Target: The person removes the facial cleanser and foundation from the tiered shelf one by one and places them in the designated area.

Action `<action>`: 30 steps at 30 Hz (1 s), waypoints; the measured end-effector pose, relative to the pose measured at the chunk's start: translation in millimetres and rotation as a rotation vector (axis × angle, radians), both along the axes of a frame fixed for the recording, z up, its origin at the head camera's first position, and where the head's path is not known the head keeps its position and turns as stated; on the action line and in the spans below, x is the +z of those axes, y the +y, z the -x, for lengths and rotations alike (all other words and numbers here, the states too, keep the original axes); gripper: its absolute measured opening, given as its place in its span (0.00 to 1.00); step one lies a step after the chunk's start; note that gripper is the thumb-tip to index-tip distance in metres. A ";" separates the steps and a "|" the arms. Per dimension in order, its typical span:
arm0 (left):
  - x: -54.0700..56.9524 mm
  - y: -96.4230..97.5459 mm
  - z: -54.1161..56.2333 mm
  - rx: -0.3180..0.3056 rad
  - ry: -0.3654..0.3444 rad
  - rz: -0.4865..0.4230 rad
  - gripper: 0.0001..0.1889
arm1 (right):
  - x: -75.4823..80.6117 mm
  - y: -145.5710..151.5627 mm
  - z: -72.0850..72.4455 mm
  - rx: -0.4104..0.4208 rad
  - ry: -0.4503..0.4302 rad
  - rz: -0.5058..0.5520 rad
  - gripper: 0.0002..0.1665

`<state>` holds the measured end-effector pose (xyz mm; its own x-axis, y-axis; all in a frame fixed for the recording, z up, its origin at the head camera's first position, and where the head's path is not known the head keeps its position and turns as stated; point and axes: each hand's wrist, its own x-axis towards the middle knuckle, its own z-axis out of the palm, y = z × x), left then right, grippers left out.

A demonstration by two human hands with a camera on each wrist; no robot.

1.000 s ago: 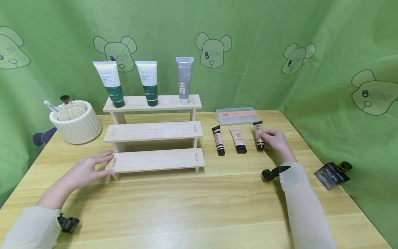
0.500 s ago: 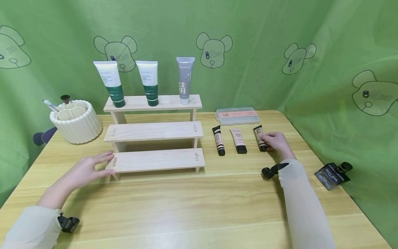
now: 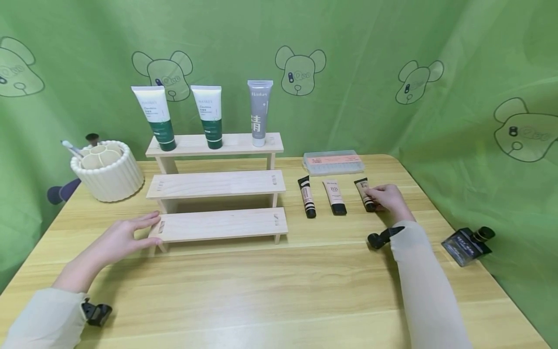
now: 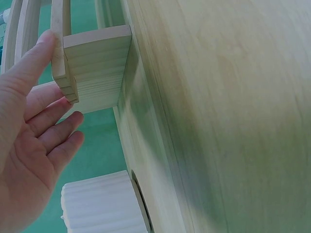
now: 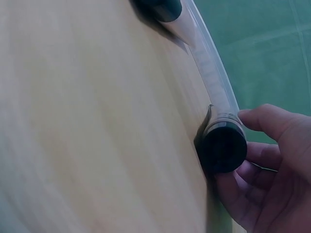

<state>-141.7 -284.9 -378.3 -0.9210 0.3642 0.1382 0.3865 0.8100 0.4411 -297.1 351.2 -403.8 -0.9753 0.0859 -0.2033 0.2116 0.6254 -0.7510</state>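
My right hand (image 3: 388, 198) pinches a small beige tube with a black cap (image 3: 364, 194) at the right end of a row on the table. Its round cap end (image 5: 224, 149) faces the right wrist camera, thumb and fingers at its side. Beside it lie a pink BB cream tube (image 3: 333, 196) and a slim black-capped tube (image 3: 307, 196). My left hand (image 3: 124, 237) holds the left end of the lowest step of a three-tier wooden display shelf (image 3: 222, 225). In the left wrist view, the thumb (image 4: 36, 58) and fingers lie on opposite sides of the board's end.
Two white-and-green tubes (image 3: 208, 116) and a grey tube (image 3: 259, 112) stand on the top tier. A white brush holder (image 3: 111, 177) stands left, a clear flat case (image 3: 333, 162) lies behind the row. A dark bottle (image 3: 465, 246) lies near the right edge.
The tube in my right hand has turned a little, its crimped top now leaning left and its cap shifted slightly right. My left hand stays at the shelf.
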 end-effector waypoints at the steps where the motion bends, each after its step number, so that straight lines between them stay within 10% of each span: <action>1: 0.1 0.1 -0.1 0.002 -0.002 0.001 0.35 | 0.2 0.5 -0.1 0.000 0.000 -0.001 0.34; 30: 1.8 0.2 -1.2 -0.005 0.011 0.000 0.34 | 27.9 1.3 -3.3 0.022 0.033 -0.002 0.33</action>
